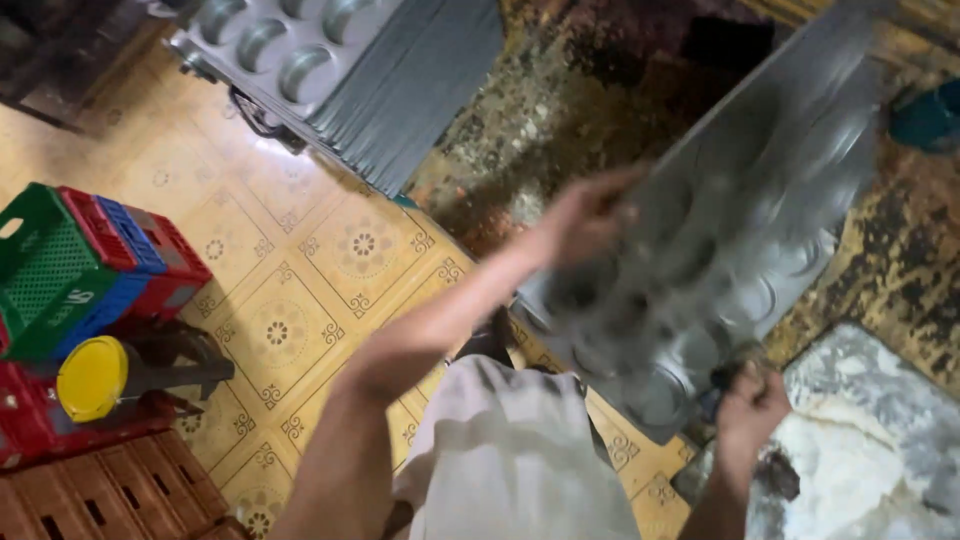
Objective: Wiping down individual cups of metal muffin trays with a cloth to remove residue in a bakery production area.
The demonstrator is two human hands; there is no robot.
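I am gripping a grey metal baking tray (740, 220) with round cups in both hands: my left hand (583, 215) is closing its grip on the tray's upper edge, my right hand (750, 405) is clasping its lower corner. The tray is tilting, blurred, above the patterned tile floor (300, 270) and beside the flour-dusted table (870, 440). A stack of similar trays (330, 60) is lying further off.

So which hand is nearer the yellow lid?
Left. The left hand grips the upper edge of the grey baking tray, right of the yellow lid across the tiled floor. The right hand is at the tray's lower corner, farther right.
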